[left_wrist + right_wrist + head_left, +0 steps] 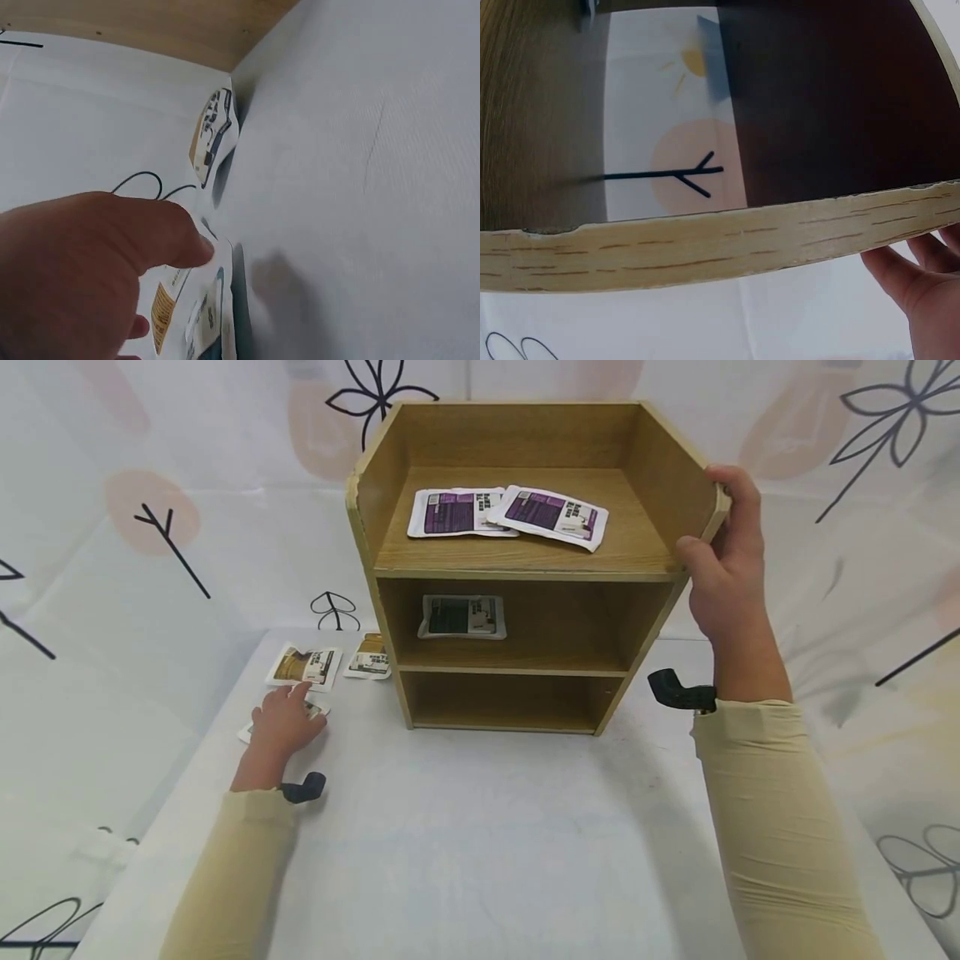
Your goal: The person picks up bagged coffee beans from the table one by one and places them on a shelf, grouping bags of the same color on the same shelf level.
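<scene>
A small wooden shelf point(517, 568) stands on the white table, leaning in the head view's perspective. My right hand point(731, 560) grips the upper front edge of its right side, thumb in front and fingers behind; the right wrist view has part of that hand point(934, 289) against the wooden edge. Over at the left, my left hand point(285, 722) is spread over a white packet point(318, 707), partly covering it. Its thumb crosses in front of that packet point(214, 315) in the left wrist view. Just beyond lies a brown-printed packet point(306, 667).
Two purple packets point(555, 516) overlap on the top shelf. A dark green packet point(462, 617) lies on the middle shelf, left side. Another brown-printed packet point(369, 657) sits against the shelf's left side. Patterned cloth walls point(172, 443) surround the table point(465, 843).
</scene>
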Motion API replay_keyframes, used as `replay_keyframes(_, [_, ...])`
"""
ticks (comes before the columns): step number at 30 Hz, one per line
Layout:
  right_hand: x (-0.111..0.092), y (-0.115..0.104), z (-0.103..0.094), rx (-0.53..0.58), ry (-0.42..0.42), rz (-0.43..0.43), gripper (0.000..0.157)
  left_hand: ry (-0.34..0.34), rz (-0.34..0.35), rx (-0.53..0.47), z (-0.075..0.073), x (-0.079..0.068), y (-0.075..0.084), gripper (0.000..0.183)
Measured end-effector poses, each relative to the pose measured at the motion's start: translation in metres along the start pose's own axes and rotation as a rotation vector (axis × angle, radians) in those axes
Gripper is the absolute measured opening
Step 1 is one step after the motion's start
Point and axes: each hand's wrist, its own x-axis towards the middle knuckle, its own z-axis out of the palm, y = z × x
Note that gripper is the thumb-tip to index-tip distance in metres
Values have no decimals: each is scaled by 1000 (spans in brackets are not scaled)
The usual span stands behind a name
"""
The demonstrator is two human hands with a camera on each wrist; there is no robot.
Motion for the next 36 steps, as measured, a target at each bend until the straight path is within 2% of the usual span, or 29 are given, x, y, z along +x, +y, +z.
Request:
replay_keyframes(6, [0, 1, 0, 1, -3, -5, 58, -117, -74, -15, 3, 2, -9, 76])
replay_keyframes(13, [0, 0, 0, -44, -4, -2, 57, -173, -109, -29, 3, 3, -12, 79])
replay_keyframes(20, [0, -1, 1, -76, -3, 4, 58, -223, -65, 0, 5, 4, -16, 72])
replay_keyframes(23, [0, 0, 1, -56, -1, 0, 57, -236, -48, 13, 6, 4, -17, 67])
replay_keyframes(27, [0, 1, -1, -59, -1, -8, 57, -216, -14, 33, 5, 4, -16, 60])
replay_keyframes(31, [0, 1, -1, -83, 1, -6, 57, -146, 37, 50, 6, 4, -18, 56])
replay_keyframes(36, [-1, 2, 0, -22, -1, -13, 58, -63, 93, 82, 7, 2, -22, 51])
